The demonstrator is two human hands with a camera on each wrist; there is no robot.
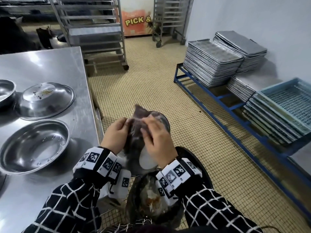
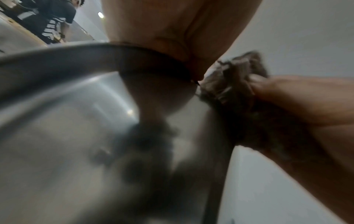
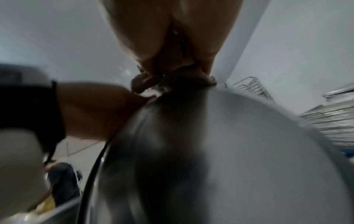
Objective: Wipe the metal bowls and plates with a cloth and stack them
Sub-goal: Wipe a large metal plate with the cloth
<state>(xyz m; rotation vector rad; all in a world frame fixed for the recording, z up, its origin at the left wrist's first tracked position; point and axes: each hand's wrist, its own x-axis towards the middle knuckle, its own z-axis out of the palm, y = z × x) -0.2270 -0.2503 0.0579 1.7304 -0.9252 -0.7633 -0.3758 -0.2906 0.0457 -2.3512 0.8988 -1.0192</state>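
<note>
I hold a metal bowl [image 1: 166, 122] on edge in front of me, above a black bin [image 1: 198, 163]. My left hand [image 1: 116, 132] grips its rim on the left side; in the left wrist view the left hand [image 2: 172, 30] curls over the bowl [image 2: 67, 121]. My right hand [image 1: 156, 138] pinches a brown-grey cloth [image 1: 138, 115] over the bowl's upper rim. The right wrist view has the right hand [image 3: 153, 30] bunching the cloth [image 3: 172, 75] on the bowl [image 3: 249, 151]. Much of the bowl is hidden behind both hands.
On the steel table [image 1: 50, 64] to my left lie an upright bowl [image 1: 33, 145], an upturned dirty bowl [image 1: 47, 100] and another bowl [image 1: 5, 91]. Stacked metal trays [image 1: 213, 64] and blue crates [image 1: 286, 106] stand right; a rack trolley [image 1: 94, 31] is behind.
</note>
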